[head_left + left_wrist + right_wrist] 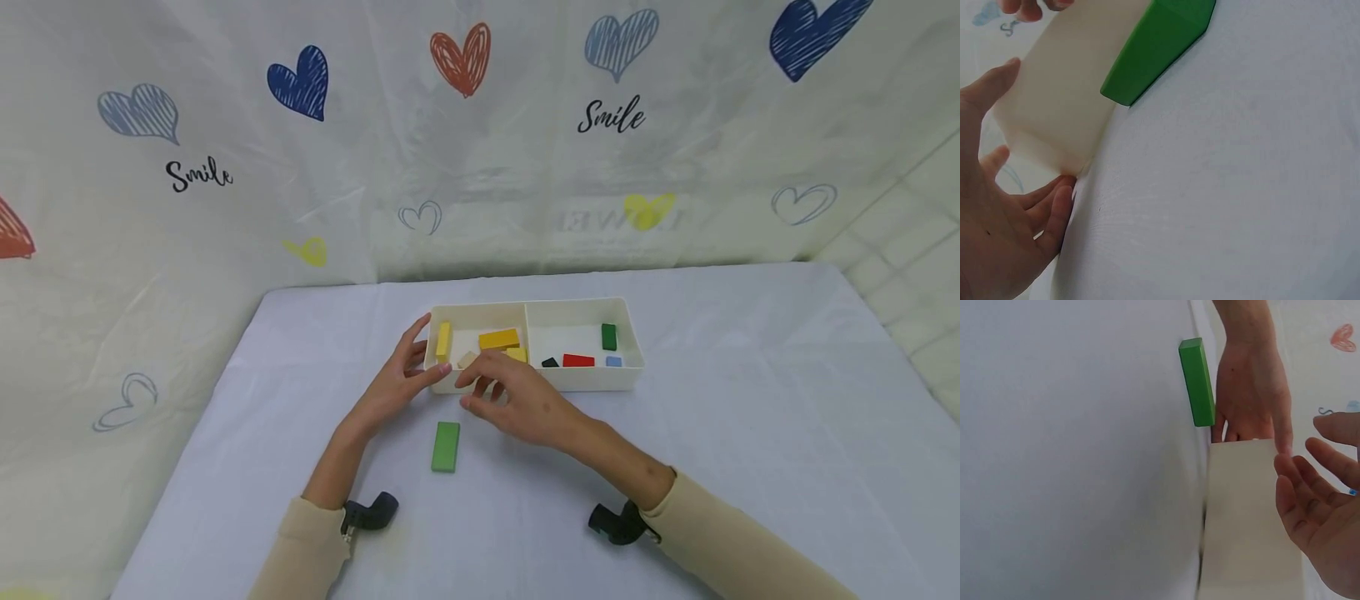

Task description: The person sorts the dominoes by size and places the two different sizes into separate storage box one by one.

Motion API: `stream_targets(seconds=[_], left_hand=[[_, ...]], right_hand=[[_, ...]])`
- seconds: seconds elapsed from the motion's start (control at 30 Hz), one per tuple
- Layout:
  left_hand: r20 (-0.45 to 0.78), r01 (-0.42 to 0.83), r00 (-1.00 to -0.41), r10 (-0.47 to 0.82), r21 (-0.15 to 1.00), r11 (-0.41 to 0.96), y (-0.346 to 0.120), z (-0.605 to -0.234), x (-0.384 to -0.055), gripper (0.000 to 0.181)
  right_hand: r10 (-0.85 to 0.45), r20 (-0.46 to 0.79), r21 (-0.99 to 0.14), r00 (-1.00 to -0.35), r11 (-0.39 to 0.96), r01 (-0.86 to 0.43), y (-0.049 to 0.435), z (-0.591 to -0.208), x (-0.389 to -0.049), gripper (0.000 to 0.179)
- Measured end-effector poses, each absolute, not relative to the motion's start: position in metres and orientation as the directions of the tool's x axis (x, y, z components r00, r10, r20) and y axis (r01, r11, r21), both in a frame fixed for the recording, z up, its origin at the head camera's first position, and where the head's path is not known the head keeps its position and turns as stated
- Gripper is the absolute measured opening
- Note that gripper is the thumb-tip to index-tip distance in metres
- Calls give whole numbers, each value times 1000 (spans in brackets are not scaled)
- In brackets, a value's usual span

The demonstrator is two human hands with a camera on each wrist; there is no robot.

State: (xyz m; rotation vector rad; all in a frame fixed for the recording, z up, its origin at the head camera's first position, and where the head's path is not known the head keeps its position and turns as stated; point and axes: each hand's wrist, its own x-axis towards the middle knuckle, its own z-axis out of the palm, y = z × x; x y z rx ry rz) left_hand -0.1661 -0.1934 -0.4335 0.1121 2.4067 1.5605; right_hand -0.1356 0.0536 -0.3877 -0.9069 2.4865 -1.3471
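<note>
A white two-compartment box (pixel 590 380) stands on the table, its long side towards me. My left hand (pixel 392 385) holds the box's left end, thumb at the front rim and fingers round the end wall. Over the front rim of the left compartment hovers my right hand (pixel 525 402), fingers loosely bent, nothing between them. Yellow blocks (pixel 498 339) and a pale block (pixel 467 359) lie in that compartment, partly hidden by the right hand. On the cloth in front of the box lies a light green block (pixel 446 447), also seen in the right wrist view.
The right compartment contains a dark green block (pixel 609 337), a red block (pixel 578 361), a small black block (pixel 551 362) and a blue block (pixel 613 362). A white cloth (pixel 750 433) covers the table. Behind it hangs a curtain (pixel 525 150) printed with hearts.
</note>
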Motion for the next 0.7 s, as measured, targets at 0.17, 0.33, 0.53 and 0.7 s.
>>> stream_targets(seconds=[0.17, 0.33, 0.53, 0.7], left_hand=[[-181, -82, -961, 209, 908, 411, -193, -432, -166, 86], [-179, -81, -962, 204, 907, 414, -194, -433, -166, 87], [-182, -85, -962, 202, 908, 410, -195, -434, -166, 87], [-184, -87, -961, 207, 910, 405, -193, -435, -167, 86]], right_hand=[[-602, 94, -808, -793, 419, -414, 54, -390, -134, 23], [-620, 37, -820, -783, 429, -378, 54, -394, -133, 22], [-630, 0, -818, -777, 446, -362, 52, -395, -133, 23], [-645, -20, -810, -764, 458, -366, 52, -397, -133, 24]])
